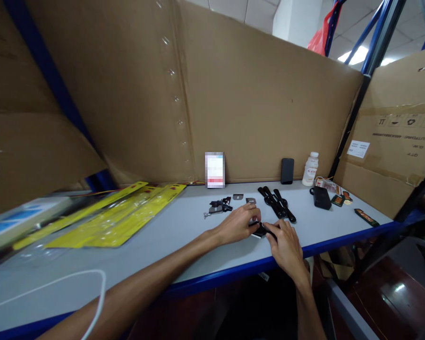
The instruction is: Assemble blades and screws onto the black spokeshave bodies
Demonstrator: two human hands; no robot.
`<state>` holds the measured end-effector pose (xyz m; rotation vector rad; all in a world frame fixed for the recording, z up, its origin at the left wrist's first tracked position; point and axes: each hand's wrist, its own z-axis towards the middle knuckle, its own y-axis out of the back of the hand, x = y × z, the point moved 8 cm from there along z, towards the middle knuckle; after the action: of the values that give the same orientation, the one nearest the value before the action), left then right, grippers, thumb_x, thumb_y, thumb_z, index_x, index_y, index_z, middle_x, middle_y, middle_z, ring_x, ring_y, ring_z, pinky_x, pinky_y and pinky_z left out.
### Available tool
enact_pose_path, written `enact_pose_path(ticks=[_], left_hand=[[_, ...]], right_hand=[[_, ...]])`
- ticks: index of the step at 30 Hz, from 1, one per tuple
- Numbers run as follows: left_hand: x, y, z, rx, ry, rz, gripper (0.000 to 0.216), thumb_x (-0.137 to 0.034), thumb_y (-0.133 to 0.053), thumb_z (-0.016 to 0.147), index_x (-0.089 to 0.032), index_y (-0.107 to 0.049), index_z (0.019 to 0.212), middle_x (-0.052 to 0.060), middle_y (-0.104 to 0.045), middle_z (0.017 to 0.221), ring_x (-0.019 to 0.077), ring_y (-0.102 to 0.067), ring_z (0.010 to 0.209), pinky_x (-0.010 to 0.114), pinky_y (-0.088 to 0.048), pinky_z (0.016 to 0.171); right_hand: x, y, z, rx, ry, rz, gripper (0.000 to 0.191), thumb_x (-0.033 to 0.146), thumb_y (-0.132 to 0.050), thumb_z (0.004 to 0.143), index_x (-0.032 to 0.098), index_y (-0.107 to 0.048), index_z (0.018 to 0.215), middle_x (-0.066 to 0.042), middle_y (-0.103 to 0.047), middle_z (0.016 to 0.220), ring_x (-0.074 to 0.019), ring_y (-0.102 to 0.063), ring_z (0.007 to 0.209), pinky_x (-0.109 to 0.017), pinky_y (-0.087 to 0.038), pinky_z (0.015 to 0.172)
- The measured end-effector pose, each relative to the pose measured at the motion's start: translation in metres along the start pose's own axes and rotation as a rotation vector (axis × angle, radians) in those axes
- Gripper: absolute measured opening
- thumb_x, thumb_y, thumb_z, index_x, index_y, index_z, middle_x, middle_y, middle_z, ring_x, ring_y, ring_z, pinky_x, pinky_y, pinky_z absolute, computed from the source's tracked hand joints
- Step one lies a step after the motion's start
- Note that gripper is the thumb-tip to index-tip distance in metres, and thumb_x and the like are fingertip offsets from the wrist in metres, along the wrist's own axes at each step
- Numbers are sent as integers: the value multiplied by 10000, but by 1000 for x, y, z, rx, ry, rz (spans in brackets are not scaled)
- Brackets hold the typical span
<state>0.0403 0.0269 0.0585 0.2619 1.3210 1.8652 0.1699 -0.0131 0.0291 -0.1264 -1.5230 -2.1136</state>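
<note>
Near the front edge of the table, my left hand (238,224) and my right hand (286,242) meet over a small black part (259,230) with a pale edge underneath. Its exact kind is mostly hidden by my fingers. My left fingers are bent and pinched at its left side, while my right thumb and fingers close on its right end. Just beyond my hands lie thin grey metal plates (238,197) with cut-outs. Several long black plastic handles (276,204) are grouped to the right of them. A small pile of black and metal pieces (221,206) sits to the left.
Yellow blister-pack cards (127,222) spread over the left side, beside a white-and-blue box (24,219). Along the back stand a blurred screen (215,170), a black phone (287,171) and a white bottle (310,169). A black case (320,197) lies right. Cardboard walls (262,104) enclose the table.
</note>
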Motion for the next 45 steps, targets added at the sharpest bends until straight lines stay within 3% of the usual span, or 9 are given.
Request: enact_pose_path(ticks=[5,10,13,19,29,35,40,43,45], left_hand=[[-2,-3,3,32,-106,-183,401,76,-450,693,-199,-704,834,28,-660,924,187,-612,945,316,-480,876],[8,1,4,-13,-7,-147,147,-104,-555,872,-176,-678,907,42,-644,880,204,-606,873,343,-490,818],[9,-2,3,12,19,-78,84,-225,-677,857,-170,-669,920,61,-641,932,230,-602,907,363,-492,817],[-3,-6,3,30,-117,-117,292,4,-540,807,-192,-713,938,52,-681,947,218,-600,973,354,-479,898],[-2,-1,4,-6,-113,-247,356,66,-470,737,-192,-704,808,8,-717,835,182,-607,878,323,-466,838],[-3,10,5,-32,-60,-387,248,-51,-502,847,-199,-691,907,6,-714,822,194,-618,903,350,-459,870],[6,11,2,-57,19,-114,126,-271,-696,838,-188,-643,918,27,-627,857,210,-579,843,333,-458,782],[3,5,1,13,-32,-72,91,-143,-662,818,-188,-667,897,43,-632,895,223,-579,907,342,-465,824],[-1,2,1,34,-80,-107,234,-23,-577,787,-196,-695,893,46,-641,931,219,-582,954,348,-467,871]], right_hand=[[-1,-1,0,-7,15,4,387,194,-527,966,297,-647,1320,-70,-623,1107,-236,-540,1065,-372,-408,957],[-2,-2,1,-4,12,-10,386,204,-523,964,299,-651,1315,-73,-626,1108,-237,-544,1065,-377,-415,952],[-2,-3,1,-4,12,-7,383,211,-519,968,299,-651,1317,-74,-626,1103,-236,-544,1059,-376,-413,960],[-5,-4,1,-8,5,6,394,207,-524,966,311,-643,1327,-67,-624,1113,-236,-539,1080,-369,-408,966],[-1,-1,2,-9,26,6,389,190,-527,956,312,-659,1301,-70,-632,1104,-230,-550,1057,-355,-413,941],[-2,-1,2,-8,17,-3,357,192,-524,959,292,-681,1263,-70,-635,1099,-233,-545,1062,-360,-407,952],[-3,-3,1,-1,9,1,372,204,-519,970,309,-661,1298,-66,-628,1106,-232,-540,1075,-362,-403,967],[-3,-2,1,0,4,11,379,200,-519,968,304,-658,1304,-67,-631,1104,-232,-543,1071,-363,-403,971],[-3,-2,1,-1,5,15,381,197,-518,965,307,-661,1302,-67,-631,1099,-232,-543,1063,-362,-405,966]])
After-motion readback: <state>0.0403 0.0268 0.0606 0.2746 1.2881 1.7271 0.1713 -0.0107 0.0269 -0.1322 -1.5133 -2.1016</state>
